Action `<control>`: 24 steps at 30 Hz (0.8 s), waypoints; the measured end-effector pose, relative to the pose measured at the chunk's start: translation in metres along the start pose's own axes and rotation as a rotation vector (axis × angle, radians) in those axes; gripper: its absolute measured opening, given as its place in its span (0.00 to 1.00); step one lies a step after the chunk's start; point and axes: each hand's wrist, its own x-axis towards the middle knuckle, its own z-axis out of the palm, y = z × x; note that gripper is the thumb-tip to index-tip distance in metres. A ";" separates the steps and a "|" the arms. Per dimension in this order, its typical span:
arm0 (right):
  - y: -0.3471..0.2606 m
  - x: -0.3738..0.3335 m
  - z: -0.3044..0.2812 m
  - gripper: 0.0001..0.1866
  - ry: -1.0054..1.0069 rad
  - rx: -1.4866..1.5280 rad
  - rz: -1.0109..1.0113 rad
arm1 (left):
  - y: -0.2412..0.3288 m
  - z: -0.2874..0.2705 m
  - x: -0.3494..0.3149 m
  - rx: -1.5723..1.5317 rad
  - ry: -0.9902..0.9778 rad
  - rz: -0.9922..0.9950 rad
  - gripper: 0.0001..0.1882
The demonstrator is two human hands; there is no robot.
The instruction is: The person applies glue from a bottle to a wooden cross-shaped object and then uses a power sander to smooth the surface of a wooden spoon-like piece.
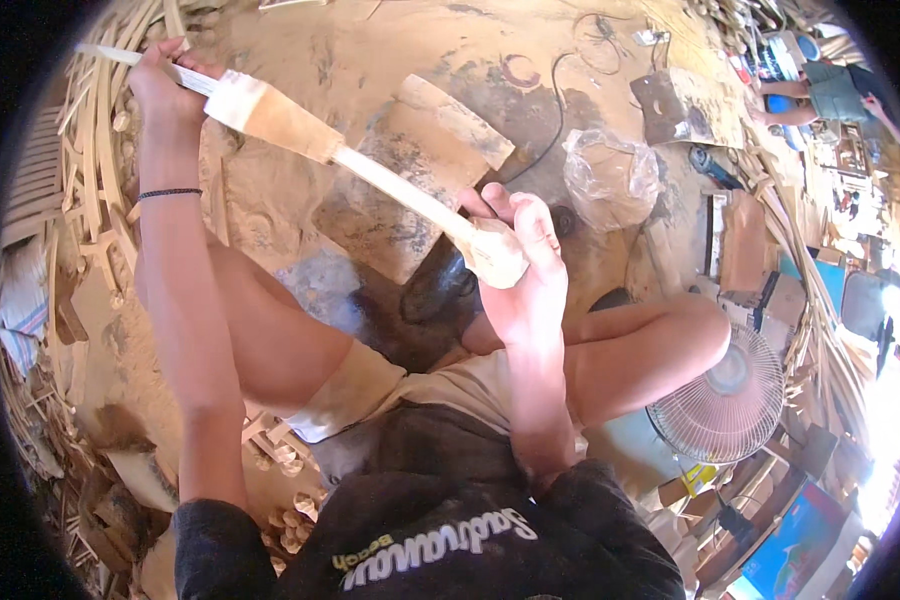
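Note:
A long pale carved wooden piece (402, 193) slants across the space above my lap, from the upper left down to the middle. It has a thick block-like section, a thin shaft and a rounded knob-like end. Far out at the upper left, my left hand (167, 88) is closed around its narrow end, and a thin whitish tip sticks out beyond the fingers. At the other end, my right hand (532, 285) grips the rounded end, which lies against the palm with the fingers curled behind it. Both arms are raised over my bent legs.
Flat worn boards (450, 122) lie on the dusty floor ahead, near a clear plastic bag (612, 180) and a dark cable (558, 130). Wood strips (100, 150) pile up at left. A fan (728, 395) stands by my right knee. Another person (835, 90) is at far right.

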 end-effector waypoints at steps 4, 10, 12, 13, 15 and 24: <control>-0.007 -0.010 0.009 0.09 -0.030 0.012 -0.085 | -0.032 0.015 -0.023 0.082 0.184 0.073 0.13; -0.002 -0.019 0.005 0.09 0.098 0.027 -0.158 | -0.103 -0.025 -0.026 0.296 0.262 -0.093 0.14; 0.005 -0.017 -0.010 0.09 0.166 0.017 -0.148 | -0.131 -0.018 -0.067 0.329 0.334 -0.047 0.13; 0.008 -0.015 -0.019 0.09 0.204 0.019 -0.147 | -0.150 -0.025 -0.099 0.375 0.321 0.031 0.12; 0.015 -0.009 -0.044 0.09 0.299 0.045 -0.160 | -0.191 -0.051 -0.161 0.478 0.229 0.182 0.13; 0.026 -0.037 -0.018 0.09 0.271 0.045 -0.007 | -0.227 0.030 -0.234 -0.255 -0.026 -0.495 0.15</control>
